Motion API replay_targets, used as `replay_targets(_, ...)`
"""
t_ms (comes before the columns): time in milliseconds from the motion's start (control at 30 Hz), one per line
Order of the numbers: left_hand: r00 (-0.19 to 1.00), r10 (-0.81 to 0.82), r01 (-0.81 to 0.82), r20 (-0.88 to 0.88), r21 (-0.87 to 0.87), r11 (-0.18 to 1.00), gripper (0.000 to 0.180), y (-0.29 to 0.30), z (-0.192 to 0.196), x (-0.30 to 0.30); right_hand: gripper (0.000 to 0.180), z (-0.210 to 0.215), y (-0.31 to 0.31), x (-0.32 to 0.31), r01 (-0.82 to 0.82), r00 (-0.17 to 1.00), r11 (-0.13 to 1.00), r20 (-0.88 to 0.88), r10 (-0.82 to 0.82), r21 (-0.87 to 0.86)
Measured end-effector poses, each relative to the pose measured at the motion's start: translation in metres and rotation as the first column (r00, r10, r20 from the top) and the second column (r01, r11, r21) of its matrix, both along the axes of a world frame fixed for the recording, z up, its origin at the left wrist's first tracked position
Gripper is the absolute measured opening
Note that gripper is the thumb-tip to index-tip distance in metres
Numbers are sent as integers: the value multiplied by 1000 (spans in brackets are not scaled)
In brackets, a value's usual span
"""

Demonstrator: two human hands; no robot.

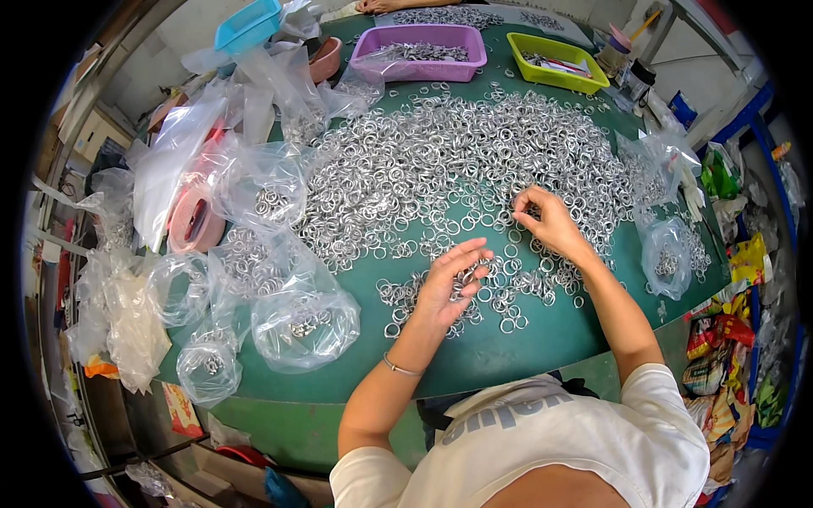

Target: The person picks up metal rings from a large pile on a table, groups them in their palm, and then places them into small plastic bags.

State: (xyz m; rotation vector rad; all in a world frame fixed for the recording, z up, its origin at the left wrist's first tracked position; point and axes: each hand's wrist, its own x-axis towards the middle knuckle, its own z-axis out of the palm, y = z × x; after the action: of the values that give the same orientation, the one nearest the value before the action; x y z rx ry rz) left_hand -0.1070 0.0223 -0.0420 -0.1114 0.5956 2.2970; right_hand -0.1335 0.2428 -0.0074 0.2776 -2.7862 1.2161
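Note:
A broad heap of small silver metal rings [474, 135] covers the middle of the green table. My left hand [442, 284] is low over a smaller cluster of rings [398, 295] near me, palm turned inward. Its fingers curl around several metal rings [467, 276]. At the heap's near right side is my right hand [549, 222], thumb and fingertips pinched together just above the rings. Whatever is in that pinch is too small to make out. Loose rings [508, 269] lie on the tabletop between both hands.
Clear plastic bags holding rings [306, 326] crowd the left, beside a pink basket [196, 218]. Another bag [666, 258] sits at the right edge. Behind the heap are a purple tray [419, 74] of rings and a yellow-green tray [559, 76]. Another person's arm [385, 5] rests at the far edge.

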Motion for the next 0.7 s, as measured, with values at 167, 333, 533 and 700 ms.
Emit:
replay_targets(167,970,202,-201,134,-16,979,27,5,16,2,28,-5,-6,-7,-9,983,988,-179,37,156)
replay_targets(333,986,143,-154,84,145,977,22,-3,5,-7,50,-32,-34,-11,24,939,763,-276,204,645)
replay_targets(533,960,266,-276,90,127,953,24,-7,0,-6,28,9,-35,2,-357,843,925,381,378,-129)
replay_targets(700,973,228,-233,47,149,961,23,-4,1,-8,20,-22,-31,-54,92,920,912,-384,75,400)
